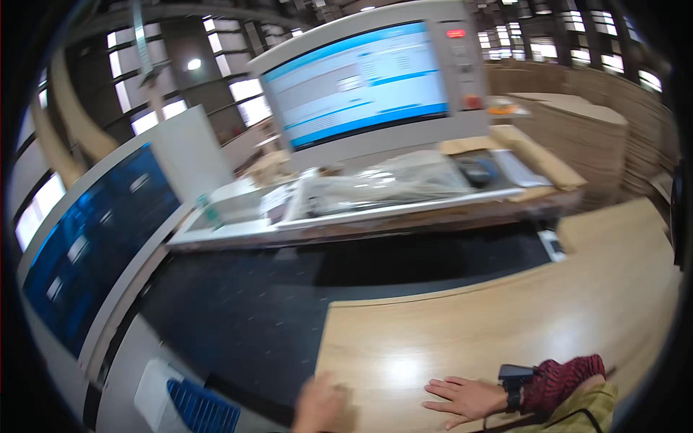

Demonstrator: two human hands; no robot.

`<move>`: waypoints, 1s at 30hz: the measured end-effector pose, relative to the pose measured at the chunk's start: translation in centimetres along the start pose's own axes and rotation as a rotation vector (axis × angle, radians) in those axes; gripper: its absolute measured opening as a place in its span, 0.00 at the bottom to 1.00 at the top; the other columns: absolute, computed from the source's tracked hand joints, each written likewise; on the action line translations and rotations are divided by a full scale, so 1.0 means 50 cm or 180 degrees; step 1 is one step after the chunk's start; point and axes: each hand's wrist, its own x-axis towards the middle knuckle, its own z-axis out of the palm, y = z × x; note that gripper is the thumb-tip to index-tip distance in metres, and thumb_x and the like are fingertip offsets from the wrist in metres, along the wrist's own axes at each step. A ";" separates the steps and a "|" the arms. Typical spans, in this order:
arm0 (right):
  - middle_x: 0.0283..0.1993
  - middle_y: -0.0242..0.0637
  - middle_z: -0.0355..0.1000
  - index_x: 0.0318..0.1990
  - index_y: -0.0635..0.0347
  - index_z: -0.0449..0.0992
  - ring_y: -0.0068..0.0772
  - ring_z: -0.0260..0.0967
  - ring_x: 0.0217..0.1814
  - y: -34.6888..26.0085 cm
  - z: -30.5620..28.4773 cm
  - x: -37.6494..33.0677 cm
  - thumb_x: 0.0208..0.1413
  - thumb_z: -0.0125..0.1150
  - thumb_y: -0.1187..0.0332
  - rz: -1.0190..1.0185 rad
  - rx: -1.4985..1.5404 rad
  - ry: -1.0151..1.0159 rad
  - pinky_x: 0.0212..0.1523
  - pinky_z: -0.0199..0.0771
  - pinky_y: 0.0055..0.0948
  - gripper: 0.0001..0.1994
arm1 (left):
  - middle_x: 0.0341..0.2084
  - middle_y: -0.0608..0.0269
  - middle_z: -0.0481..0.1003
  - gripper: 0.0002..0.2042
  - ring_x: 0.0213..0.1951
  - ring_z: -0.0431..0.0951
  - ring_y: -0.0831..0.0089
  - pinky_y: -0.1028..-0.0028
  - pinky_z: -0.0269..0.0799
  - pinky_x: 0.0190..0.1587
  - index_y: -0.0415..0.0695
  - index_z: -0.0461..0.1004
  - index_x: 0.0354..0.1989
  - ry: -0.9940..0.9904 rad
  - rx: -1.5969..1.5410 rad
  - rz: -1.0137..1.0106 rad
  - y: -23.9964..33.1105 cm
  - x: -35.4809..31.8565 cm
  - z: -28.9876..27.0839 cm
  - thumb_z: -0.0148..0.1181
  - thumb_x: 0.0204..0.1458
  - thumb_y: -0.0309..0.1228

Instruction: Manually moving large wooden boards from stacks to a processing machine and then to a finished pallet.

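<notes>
A large wood-grain board (447,332) lies in front of me, partly over a dark bed. My right hand (465,399) rests palm down on its near part with the fingers spread. A black device on a strap (514,382) sits on that wrist, below a dark red sleeve. At the board's near left corner is my left hand (320,405), against or just over the edge. Motion smears its fingers, so I cannot tell whether they grip the board.
Beyond the dark bed (245,296) runs a machine ledge with a plastic-wrapped item (390,177). A lit screen (357,83) stands above it. At left are a blue machine panel (94,238) and a blue slatted part (203,406). Brown sheets (577,144) are stacked at far right.
</notes>
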 end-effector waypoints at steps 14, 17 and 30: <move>0.57 0.65 0.51 0.54 0.69 0.59 0.60 0.47 0.61 0.105 0.119 0.708 0.50 0.43 0.41 -0.0739 -0.0156 0.0640 0.60 0.49 0.45 0.37 | 0.55 0.39 0.55 0.30 0.59 0.52 0.48 0.53 0.47 0.57 0.31 0.58 0.52 0.0580 0.0967 -0.0119 -0.258 0.007 -0.039 0.52 0.48 0.43; 0.57 0.62 0.51 0.53 0.69 0.60 0.60 0.48 0.60 0.101 0.141 0.866 0.49 0.47 0.43 -0.1013 0.0240 0.0687 0.59 0.50 0.45 0.35 | 0.55 0.38 0.54 0.34 0.60 0.50 0.47 0.54 0.44 0.59 0.29 0.55 0.53 0.0703 0.1063 -0.0199 -0.356 0.015 -0.127 0.54 0.47 0.46; 0.32 0.44 0.61 0.30 0.61 0.65 0.47 0.59 0.36 -0.116 0.081 1.012 0.43 0.58 0.63 -0.0046 0.0799 0.0664 0.36 0.63 0.41 0.12 | 0.61 0.43 0.45 0.43 0.63 0.40 0.48 0.46 0.36 0.58 0.40 0.54 0.59 0.0088 0.1905 -0.0413 -0.795 0.046 -0.589 0.52 0.40 0.61</move>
